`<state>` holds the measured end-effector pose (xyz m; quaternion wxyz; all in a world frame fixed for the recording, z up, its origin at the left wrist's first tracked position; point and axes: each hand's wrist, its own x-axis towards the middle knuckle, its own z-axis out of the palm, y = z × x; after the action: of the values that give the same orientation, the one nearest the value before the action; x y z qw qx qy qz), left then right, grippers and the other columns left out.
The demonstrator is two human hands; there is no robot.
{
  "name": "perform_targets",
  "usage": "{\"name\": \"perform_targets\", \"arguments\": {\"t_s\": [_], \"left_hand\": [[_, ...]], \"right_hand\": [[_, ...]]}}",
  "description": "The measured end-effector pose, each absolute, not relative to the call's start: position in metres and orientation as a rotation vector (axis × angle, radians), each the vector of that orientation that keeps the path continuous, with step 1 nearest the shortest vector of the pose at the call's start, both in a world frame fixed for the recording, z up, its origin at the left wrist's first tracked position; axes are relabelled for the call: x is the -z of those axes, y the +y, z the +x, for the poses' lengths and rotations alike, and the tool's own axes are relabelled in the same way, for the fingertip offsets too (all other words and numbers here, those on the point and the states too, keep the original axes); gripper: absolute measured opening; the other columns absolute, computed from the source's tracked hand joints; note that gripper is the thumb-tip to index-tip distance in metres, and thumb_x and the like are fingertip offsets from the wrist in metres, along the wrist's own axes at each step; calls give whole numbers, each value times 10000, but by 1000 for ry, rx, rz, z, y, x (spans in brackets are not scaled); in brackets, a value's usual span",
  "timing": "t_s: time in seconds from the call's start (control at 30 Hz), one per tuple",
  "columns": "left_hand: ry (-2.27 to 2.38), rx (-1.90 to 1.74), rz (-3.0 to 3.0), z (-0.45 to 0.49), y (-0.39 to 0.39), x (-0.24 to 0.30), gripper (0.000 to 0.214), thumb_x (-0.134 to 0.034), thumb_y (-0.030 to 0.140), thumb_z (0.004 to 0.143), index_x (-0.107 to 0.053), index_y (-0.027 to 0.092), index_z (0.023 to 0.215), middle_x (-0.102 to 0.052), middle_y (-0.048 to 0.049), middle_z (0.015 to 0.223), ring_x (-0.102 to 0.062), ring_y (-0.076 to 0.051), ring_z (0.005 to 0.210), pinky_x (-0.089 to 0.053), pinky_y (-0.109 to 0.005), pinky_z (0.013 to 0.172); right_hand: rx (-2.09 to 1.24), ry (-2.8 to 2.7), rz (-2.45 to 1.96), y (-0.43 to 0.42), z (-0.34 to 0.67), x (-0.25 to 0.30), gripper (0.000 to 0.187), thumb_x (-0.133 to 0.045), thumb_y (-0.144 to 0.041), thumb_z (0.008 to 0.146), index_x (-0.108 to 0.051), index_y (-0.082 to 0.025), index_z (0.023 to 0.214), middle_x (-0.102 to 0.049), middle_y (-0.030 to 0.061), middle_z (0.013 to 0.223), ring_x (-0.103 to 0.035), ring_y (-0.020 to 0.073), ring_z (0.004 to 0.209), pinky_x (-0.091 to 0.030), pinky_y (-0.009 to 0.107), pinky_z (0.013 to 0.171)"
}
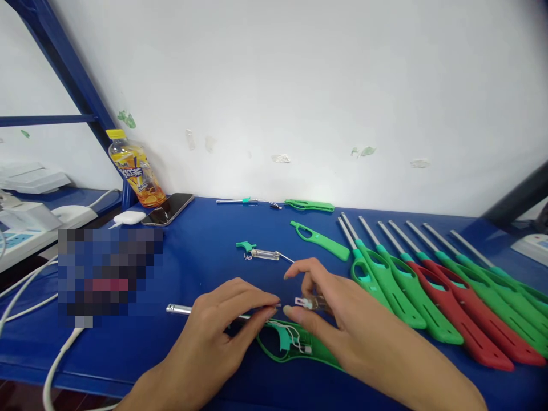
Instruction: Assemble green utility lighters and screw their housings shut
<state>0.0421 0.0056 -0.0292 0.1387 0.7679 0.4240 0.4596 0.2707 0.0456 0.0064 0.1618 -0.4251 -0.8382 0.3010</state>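
My left hand is closed, thumb and forefinger pinched over something too small to make out. It lies across the metal tube of a lighter. My right hand has its thumb and fingers around a clear fuel tank with a pale pink and white valve end, facing left toward my left fingertips. Beneath both hands lies an open green lighter shell, holding a teal trigger and loose white wires. Beyond the hands are a second clear tank and a teal trigger piece.
Several green and red lighters lie in a row at right. Two green shell halves and a metal tube with wire lie toward the wall. A bottle, phone, white cable and pixelated patch are at left.
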Motion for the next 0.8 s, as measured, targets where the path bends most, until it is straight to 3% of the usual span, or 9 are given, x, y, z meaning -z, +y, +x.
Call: {"name": "perform_targets", "arguments": {"t_s": [0.13, 0.2, 0.27, 0.4, 0.57, 0.8], "left_hand": [[1228, -1352, 2243, 43, 5, 25, 258, -685, 60, 984, -789, 267, 1096, -797, 11, 966, -737, -144, 833, -583, -225, 746], [1249, -1367, 2259, 44, 5, 25, 259, -678, 62, 988, -790, 269, 1098, -789, 8, 963, -727, -145, 828, -577, -231, 736], [1268, -1375, 2280, 44, 6, 25, 258, -674, 60, 989, -788, 266, 1093, -782, 9, 956, -715, -143, 826, -568, -233, 737], [1290, -1376, 2308, 43, 5, 26, 257, -678, 52, 984, -776, 249, 1118, -771, 7, 959, -703, -140, 841, -560, -232, 762], [1316, -1377, 2320, 42, 5, 26, 297, -676, 45, 982, -765, 271, 1153, -759, 15, 958, -692, -138, 837, -553, -238, 758], [1301, -1375, 2354, 42, 5, 26, 252, -672, 38, 983, -766, 232, 1114, -759, -2, 943, -679, -144, 838, -554, -249, 765]], "right_hand": [[-816, -2401, -1232, 43, 275, -3, 243, -455, -390, 1121, -472, -358, 1361, -708, -3, 1119, -715, 205, 948, -519, 325, 783], [-850, -2397, -1198, 43, 274, -2, 138, -419, -350, 1134, -509, -323, 1235, -705, -7, 1111, -704, 193, 934, -516, 323, 784], [-875, -2409, -1126, 46, 272, -1, 150, -402, -307, 1144, -542, -292, 1093, -708, -17, 1049, -686, 185, 911, -506, 326, 800], [-813, -2433, -1027, 56, 267, -4, 155, -546, -292, 1109, -698, -312, 1086, -772, -30, 1068, -716, 203, 977, -494, 347, 878], [-799, -2302, -1136, 55, 267, -13, 76, -700, -344, 1028, -759, -358, 1074, -814, -93, 961, -735, 164, 836, -489, 281, 701], [-766, -2333, -1039, 50, 265, -16, 82, -702, -300, 1030, -768, -346, 1042, -813, -113, 979, -715, 132, 807, -473, 262, 702]]}}
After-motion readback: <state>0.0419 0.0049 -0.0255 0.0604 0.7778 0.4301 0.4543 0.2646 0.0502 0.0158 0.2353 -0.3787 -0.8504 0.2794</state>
